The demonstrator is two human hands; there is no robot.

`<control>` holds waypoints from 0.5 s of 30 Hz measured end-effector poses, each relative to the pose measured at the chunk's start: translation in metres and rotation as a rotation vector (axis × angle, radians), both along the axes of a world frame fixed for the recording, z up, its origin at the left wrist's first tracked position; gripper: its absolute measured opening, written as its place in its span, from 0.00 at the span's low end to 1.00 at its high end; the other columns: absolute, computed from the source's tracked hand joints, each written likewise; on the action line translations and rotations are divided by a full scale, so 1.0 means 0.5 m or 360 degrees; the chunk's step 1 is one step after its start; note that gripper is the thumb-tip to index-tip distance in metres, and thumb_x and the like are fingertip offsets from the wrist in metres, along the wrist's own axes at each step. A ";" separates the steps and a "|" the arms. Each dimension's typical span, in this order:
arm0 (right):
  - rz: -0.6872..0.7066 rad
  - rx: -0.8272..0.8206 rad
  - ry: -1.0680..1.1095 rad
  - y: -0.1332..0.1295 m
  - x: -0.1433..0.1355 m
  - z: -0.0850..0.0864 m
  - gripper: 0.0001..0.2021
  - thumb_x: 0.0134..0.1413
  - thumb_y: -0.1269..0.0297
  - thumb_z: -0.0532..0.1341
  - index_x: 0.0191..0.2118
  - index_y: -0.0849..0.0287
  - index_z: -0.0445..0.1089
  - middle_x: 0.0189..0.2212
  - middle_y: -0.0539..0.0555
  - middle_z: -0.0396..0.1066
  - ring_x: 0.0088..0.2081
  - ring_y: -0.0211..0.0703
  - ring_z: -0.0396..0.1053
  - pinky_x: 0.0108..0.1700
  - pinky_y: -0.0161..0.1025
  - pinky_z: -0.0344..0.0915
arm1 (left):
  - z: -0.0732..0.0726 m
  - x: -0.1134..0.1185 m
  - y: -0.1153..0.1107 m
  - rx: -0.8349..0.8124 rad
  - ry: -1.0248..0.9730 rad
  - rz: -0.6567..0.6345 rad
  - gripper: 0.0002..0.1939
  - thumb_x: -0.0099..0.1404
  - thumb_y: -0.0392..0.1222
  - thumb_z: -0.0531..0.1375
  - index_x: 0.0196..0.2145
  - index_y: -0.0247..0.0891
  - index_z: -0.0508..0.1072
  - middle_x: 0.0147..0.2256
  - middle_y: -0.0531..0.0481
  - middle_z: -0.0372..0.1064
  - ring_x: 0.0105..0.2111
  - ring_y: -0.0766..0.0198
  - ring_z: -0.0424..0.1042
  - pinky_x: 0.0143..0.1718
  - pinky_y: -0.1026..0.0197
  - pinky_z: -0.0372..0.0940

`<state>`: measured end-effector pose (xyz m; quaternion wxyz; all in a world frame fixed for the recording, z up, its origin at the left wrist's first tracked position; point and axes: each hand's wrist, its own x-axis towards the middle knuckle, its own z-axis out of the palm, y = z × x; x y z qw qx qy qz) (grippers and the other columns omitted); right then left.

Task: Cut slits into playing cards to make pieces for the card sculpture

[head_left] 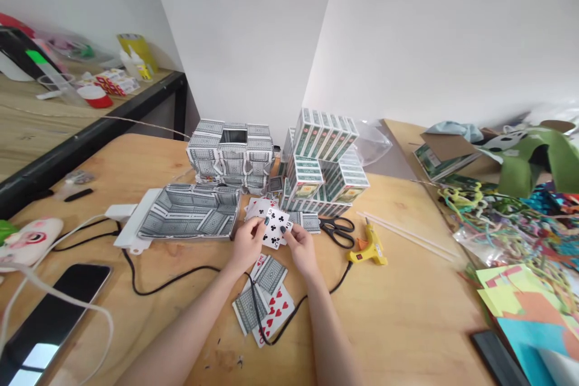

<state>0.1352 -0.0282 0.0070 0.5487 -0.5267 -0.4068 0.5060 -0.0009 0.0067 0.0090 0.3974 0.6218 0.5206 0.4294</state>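
Both my hands hold playing cards (272, 230) over the middle of the table, a five of clubs facing up on top. My left hand (248, 242) pinches the left edge, and my right hand (300, 248) grips the right side with the thumb on top. More face-up cards (254, 207) lie just behind. Nearer to me, loose cards (271, 277) are spread between my forearms, a black cord across them. To the left sits an open tray made of cards (190, 211); behind it stands a box-like card structure (233, 157) with a square opening on top.
Stacked card boxes (316, 157) stand at the back. Black scissors (338, 230) and a yellow glue gun (371, 244) lie right of my hands, near clear sticks (411, 238). A phone (54, 319) and white cables are at left. Craft materials (520, 223) crowd the right side.
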 end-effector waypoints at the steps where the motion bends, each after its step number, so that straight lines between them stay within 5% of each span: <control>1: 0.0044 0.0009 0.0014 -0.001 0.002 0.004 0.12 0.48 0.56 0.59 0.32 0.60 0.70 0.27 0.52 0.71 0.28 0.40 0.66 0.32 0.36 0.63 | -0.001 -0.001 -0.001 0.0056 0.0057 0.0026 0.10 0.59 0.43 0.52 0.28 0.34 0.69 0.25 0.51 0.67 0.25 0.66 0.63 0.28 0.65 0.58; 8: 0.0159 0.0034 0.0100 -0.009 0.004 0.025 0.11 0.49 0.58 0.57 0.36 0.58 0.71 0.30 0.53 0.73 0.33 0.45 0.69 0.39 0.43 0.65 | -0.002 -0.013 -0.011 0.0231 0.0193 -0.0019 0.10 0.60 0.42 0.51 0.31 0.36 0.70 0.30 0.47 0.70 0.30 0.63 0.67 0.33 0.64 0.61; 15: -0.0015 0.0083 -0.0198 -0.018 0.001 0.012 0.11 0.52 0.59 0.54 0.34 0.59 0.70 0.28 0.52 0.71 0.31 0.43 0.66 0.36 0.39 0.64 | 0.009 -0.012 -0.023 0.0289 0.0186 -0.0088 0.09 0.60 0.41 0.52 0.29 0.37 0.70 0.28 0.48 0.68 0.30 0.64 0.67 0.32 0.64 0.61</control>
